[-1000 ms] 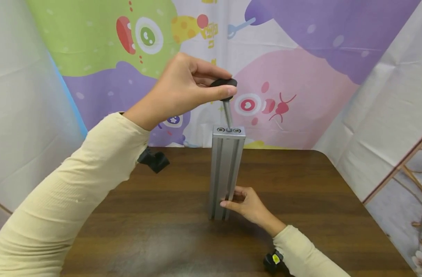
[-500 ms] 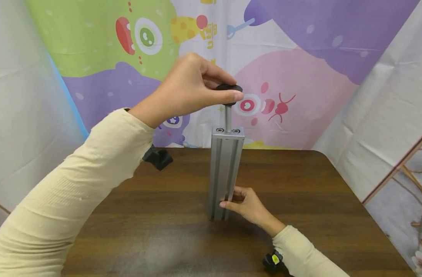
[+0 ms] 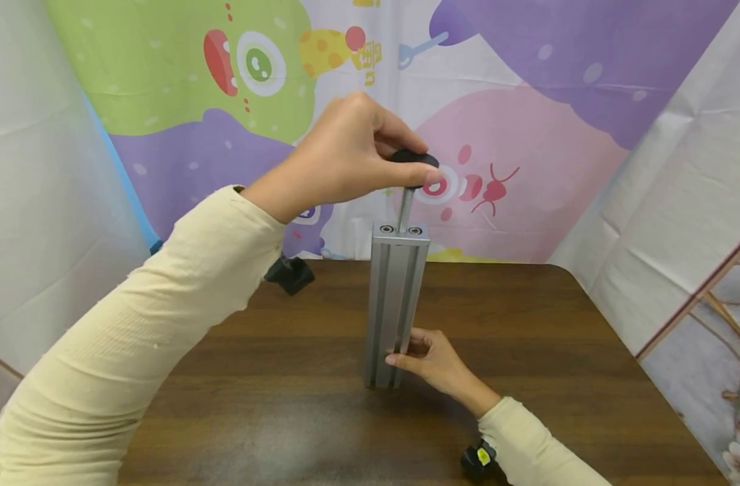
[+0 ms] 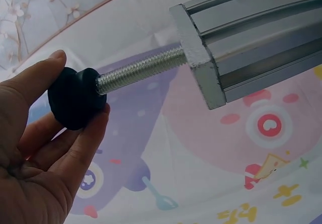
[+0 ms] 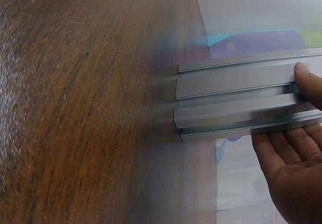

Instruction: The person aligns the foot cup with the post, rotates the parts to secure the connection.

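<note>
An aluminium extrusion profile with long slots stands upright on the wooden table. Its top end plate has two bolts, with a threaded rod rising from between them, slightly tilted in the head view. The rod belongs to a levelling foot with a black round base. My left hand pinches that base between thumb and fingers, above the profile. Low on the profile, my right hand grips its side; in the right wrist view the thumb lies on one face and the fingers underneath.
The brown wooden table carries the profile near its middle. Behind it hangs a cartoon-printed cloth, with white cloth at the sides. A black wrist camera shows under the left sleeve.
My left hand has shifted rightward and slightly down with the black base, so the rod's lean has gone from left to right. My right hand and the profile have stayed put.
</note>
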Available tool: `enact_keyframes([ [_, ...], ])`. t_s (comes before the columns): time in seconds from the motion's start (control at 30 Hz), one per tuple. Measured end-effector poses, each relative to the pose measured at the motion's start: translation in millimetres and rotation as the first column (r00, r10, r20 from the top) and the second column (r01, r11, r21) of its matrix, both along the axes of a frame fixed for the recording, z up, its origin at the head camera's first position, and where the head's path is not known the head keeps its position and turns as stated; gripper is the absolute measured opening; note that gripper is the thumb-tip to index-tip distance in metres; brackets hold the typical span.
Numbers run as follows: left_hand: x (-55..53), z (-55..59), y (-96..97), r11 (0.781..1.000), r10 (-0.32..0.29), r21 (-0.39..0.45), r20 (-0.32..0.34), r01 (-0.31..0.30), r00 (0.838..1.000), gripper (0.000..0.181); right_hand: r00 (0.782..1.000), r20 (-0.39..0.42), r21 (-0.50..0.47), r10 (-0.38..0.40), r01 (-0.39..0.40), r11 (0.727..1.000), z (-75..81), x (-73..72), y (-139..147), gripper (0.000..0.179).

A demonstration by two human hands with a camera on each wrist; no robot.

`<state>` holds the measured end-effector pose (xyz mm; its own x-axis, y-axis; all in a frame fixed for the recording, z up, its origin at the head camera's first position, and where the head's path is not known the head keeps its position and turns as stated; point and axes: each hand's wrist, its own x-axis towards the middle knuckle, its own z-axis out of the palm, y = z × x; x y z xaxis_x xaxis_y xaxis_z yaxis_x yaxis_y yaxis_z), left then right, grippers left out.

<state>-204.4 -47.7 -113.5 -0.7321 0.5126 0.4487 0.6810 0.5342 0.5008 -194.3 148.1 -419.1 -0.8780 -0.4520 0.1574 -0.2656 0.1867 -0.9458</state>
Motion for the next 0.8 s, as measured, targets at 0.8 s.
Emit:
enact_keyframes([
  [0.8,-10.8,-5.4,-14.0,0.971,-0.215,0.138,0.169,0.193,0.962,0.028,0.997,-0.075,-0.010,0.014,-0.015,1.000,-2.6,-1.4,0,0.025],
])
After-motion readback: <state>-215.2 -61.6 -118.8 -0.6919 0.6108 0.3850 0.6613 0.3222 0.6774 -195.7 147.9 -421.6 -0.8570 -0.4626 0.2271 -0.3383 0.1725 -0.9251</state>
